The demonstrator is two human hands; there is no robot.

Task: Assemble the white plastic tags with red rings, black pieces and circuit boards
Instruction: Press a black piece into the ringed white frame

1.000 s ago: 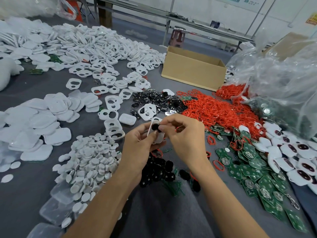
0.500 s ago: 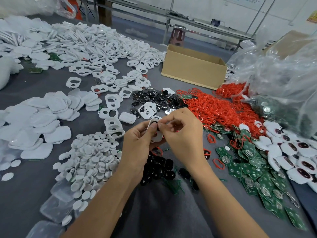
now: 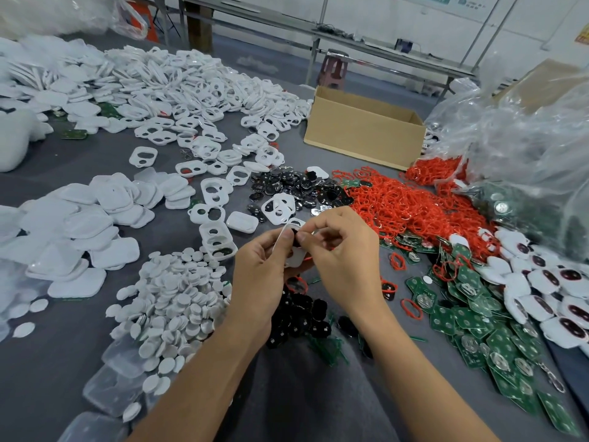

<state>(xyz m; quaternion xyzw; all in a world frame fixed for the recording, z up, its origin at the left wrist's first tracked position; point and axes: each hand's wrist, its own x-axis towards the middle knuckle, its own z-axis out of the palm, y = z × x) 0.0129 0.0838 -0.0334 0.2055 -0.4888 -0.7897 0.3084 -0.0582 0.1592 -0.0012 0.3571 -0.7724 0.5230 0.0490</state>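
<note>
Grey cloth covers the work table (image 3: 54, 183), and it is heaped with parts: white frames (image 3: 197, 90) at the back, white discs (image 3: 172, 295) near the left arm, a cardboard box (image 3: 360, 129) and a clear plastic bag (image 3: 526, 138) to the right.

From the head camera, the tag (image 3: 294, 258) being built is held up over the middle of the table, between both hands and above a small pile of black pieces (image 3: 306, 311). The left hand (image 3: 261, 266) grips the tag by its edge, fingers curled behind and thumb on the face. The right hand (image 3: 344, 260) pinches one black piece (image 3: 298, 238) at the tag's upper opening; whether it is seated I cannot tell.

This looks like the fitting of the black piece. To do it well, the left hand should hold the tag steady by the rim and leave the opening free. The right thumb should press the piece in square, not tilted, until it sits flush. A thin red line shows under the tag; if that is a ring, mind it does not get nipped. Red rings (image 3: 408, 202) and circuit boards (image 3: 478, 314) lie within reach on the right, beside finished tags (image 3: 557, 282).
</note>
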